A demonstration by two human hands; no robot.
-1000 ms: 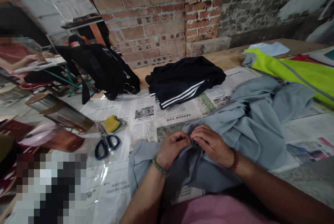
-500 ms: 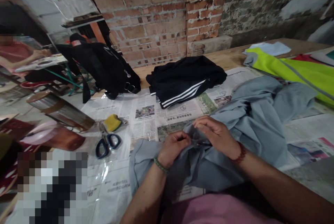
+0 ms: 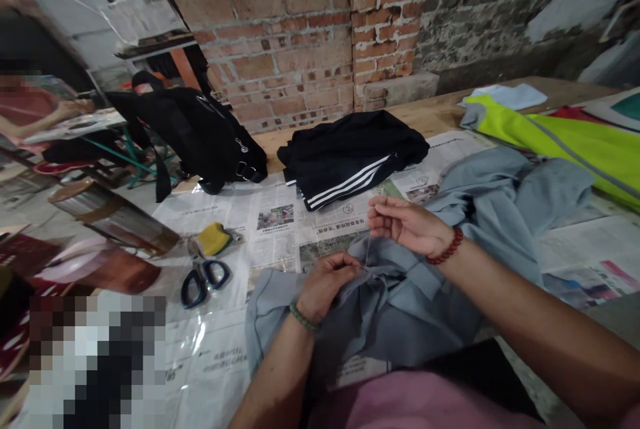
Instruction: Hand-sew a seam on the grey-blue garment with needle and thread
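Note:
A grey garment (image 3: 420,295) lies bunched across the newspaper in front of me. My left hand (image 3: 327,282), with a green bead bracelet at the wrist, pinches a fold of it. Above and to the right of that fold, my right hand (image 3: 407,225), wearing a red bead bracelet, is raised off the cloth with its fingertips closed together. A thin pale thread (image 3: 369,252) runs from those fingertips down to the cloth by my left fingers. Whether a needle is in the right fingertips is too small to make out.
Blue-handled scissors (image 3: 203,279) and a yellow sponge (image 3: 214,239) lie to the left, near a metal flask (image 3: 117,219). Folded black clothing (image 3: 355,155), a black bag (image 3: 200,139) and a fluorescent vest (image 3: 565,145) rest farther back. Another person (image 3: 30,112) sits at far left.
My right hand has lifted up and away from the cloth, drawing the thread into a line. My left hand keeps its pinch on the grey garment, almost in place.

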